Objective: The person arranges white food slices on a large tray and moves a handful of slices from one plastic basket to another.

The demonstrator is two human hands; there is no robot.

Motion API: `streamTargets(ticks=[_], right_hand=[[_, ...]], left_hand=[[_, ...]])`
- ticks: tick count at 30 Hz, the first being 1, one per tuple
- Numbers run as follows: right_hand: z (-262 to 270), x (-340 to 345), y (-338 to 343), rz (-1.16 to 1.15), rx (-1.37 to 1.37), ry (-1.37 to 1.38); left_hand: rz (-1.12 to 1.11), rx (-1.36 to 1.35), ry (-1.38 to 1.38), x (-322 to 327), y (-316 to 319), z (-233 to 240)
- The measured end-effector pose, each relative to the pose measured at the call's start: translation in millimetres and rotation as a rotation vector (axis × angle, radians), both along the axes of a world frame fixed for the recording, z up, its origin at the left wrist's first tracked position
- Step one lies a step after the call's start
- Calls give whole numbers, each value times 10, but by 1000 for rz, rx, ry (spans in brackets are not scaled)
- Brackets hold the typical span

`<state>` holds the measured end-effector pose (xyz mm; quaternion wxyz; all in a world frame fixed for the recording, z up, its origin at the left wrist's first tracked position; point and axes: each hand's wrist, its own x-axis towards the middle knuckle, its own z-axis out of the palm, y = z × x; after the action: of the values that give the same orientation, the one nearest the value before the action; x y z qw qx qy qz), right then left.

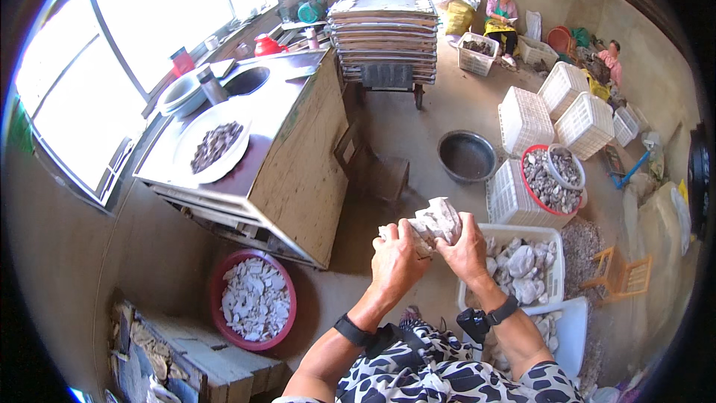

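Both of my hands grip one whitish, irregular chunk [439,219] with angular broken faces and brown streaks; its exact material I cannot tell. My left hand [397,257] wraps its left and lower side. The fingers and thumb of my right hand [467,249] press on its right side. Under my right forearm stands a white plastic crate [561,268] of large grey-white lumps [521,261]. A white bin [582,336] with paler pieces is close to my right elbow. On the floor to my left, a dark red basin [215,291] holds white flat pieces [254,299].
A metal-topped table [268,129] bears a white dish [184,148] of dark pieces. Beyond it, stacked trays [383,39] rest on a wheeled cart. A black basin [467,157], a wooden chair [386,173] and white crates [526,120] stand ahead. Two people [502,17] sit at the back right.
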<state>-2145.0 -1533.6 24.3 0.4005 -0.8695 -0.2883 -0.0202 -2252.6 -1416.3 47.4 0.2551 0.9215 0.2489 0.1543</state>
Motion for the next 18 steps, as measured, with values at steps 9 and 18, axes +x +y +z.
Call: streamTargets(ticks=[9,18], right_hand=[[-160,2441,1367,15,48,-72],[-231,5052,2319,-215,-5,-135]], left_hand=[[37,15,-12,2381,1280,8],[-210,-15,-71,5253,2505,-198]])
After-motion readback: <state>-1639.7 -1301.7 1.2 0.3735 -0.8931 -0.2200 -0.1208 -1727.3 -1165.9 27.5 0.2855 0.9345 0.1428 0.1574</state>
